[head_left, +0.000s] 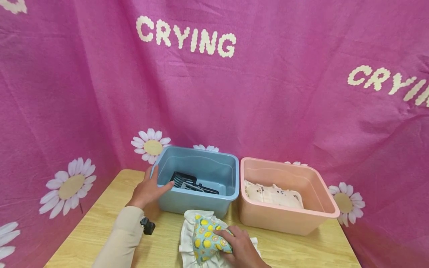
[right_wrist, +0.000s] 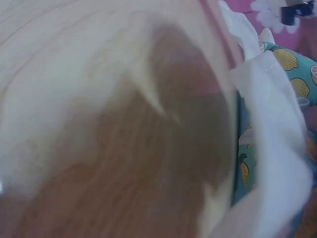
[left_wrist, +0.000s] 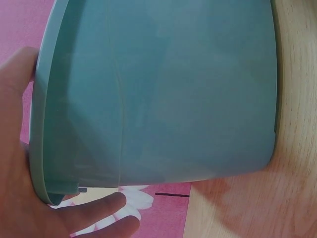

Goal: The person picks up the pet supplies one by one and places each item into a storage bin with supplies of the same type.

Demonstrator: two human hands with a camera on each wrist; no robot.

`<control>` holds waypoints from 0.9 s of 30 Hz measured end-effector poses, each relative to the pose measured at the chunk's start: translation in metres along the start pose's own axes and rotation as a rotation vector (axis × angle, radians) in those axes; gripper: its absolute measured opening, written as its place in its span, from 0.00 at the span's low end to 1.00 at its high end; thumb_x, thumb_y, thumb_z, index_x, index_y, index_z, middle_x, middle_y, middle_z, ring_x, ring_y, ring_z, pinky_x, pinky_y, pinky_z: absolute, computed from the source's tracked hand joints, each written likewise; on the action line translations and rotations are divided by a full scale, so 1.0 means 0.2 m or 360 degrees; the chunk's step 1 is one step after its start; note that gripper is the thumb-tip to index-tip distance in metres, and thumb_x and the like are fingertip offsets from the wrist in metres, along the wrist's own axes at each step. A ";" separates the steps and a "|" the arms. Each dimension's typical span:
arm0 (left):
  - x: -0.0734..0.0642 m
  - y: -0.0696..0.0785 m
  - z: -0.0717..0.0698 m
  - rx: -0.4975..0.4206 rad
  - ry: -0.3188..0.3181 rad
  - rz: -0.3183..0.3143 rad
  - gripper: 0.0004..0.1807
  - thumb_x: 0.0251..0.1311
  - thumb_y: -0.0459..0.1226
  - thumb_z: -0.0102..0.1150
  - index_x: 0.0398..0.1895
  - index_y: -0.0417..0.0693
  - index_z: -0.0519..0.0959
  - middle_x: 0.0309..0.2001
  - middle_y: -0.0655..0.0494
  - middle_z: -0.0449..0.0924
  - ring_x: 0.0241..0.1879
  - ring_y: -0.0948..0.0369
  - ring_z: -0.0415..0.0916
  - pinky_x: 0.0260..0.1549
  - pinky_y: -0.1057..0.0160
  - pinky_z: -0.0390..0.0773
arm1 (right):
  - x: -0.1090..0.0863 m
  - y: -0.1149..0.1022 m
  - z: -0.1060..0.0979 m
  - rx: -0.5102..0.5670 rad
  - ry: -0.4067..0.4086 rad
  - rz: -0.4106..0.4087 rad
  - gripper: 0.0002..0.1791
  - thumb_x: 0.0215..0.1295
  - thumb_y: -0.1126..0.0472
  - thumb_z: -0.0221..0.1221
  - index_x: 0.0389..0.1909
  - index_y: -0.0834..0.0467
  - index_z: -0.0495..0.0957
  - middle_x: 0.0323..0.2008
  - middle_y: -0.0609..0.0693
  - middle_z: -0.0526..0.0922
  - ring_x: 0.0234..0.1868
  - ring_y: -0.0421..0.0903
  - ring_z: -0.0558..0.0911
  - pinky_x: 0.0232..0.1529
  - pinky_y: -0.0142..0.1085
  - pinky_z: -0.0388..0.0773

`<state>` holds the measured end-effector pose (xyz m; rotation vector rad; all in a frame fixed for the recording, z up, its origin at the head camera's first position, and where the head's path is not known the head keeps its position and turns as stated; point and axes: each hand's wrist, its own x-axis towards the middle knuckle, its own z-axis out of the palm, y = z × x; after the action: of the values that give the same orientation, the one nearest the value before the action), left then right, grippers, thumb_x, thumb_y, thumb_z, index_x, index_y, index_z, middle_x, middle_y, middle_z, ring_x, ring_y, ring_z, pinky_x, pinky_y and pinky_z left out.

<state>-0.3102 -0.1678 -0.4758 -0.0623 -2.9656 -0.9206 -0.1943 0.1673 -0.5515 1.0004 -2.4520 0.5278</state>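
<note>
My right hand [head_left: 242,246] grips a teal, lemon-print cushion with a white ruffled edge [head_left: 206,234], its fabric bunched beneath the fingers. The lemon print [right_wrist: 285,59] and ruffle [right_wrist: 277,129] fill the right side of the right wrist view, where the hand is mostly hidden. My left hand [head_left: 147,191] rests at the front left corner of a blue bin [head_left: 197,203], thumb along the rim and fingers extended. In the left wrist view, the bin's outer wall [left_wrist: 188,94] stands beside the spread fingers [left_wrist: 99,210]. Black kitchen utensils [head_left: 192,184], one of them a slotted turner, lie in this bin.
A pink bin [head_left: 275,219] stands right of the blue one, holding a folded cream cloth item [head_left: 275,196] with small prints. Both sit on a light wooden table [head_left: 164,238]. A magenta curtain [head_left: 251,104] with daisies and lettering hangs close behind and along the sides.
</note>
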 end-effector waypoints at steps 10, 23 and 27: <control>0.00 0.00 -0.01 -0.0003 -0.0007 -0.0002 0.58 0.45 0.71 0.44 0.71 0.47 0.40 0.69 0.45 0.36 0.54 0.38 0.63 0.48 0.35 0.64 | 0.05 -0.01 -0.15 0.0027 0.0006 0.0160 0.35 0.40 0.53 0.68 0.55 0.38 0.70 0.36 0.35 0.69 0.40 0.35 0.67 0.36 0.33 0.63; 0.00 0.01 0.00 -0.0029 -0.0027 -0.0024 0.58 0.44 0.71 0.46 0.71 0.48 0.39 0.70 0.45 0.34 0.57 0.38 0.60 0.48 0.35 0.64 | 0.07 -0.02 -0.29 -0.0017 0.0132 0.0082 0.35 0.38 0.54 0.68 0.54 0.40 0.72 0.36 0.36 0.69 0.40 0.35 0.67 0.37 0.34 0.65; 0.00 0.00 0.00 -0.0031 -0.0037 -0.0034 0.59 0.44 0.71 0.46 0.71 0.48 0.38 0.70 0.45 0.34 0.58 0.38 0.59 0.48 0.35 0.63 | 0.07 0.00 -0.33 -0.0032 0.0172 0.0071 0.35 0.37 0.54 0.68 0.54 0.41 0.73 0.38 0.35 0.71 0.41 0.35 0.68 0.38 0.34 0.65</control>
<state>-0.3111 -0.1669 -0.4756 -0.0425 -2.9845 -0.9575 -0.1870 0.1911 -0.4889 0.8876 -2.3838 0.5563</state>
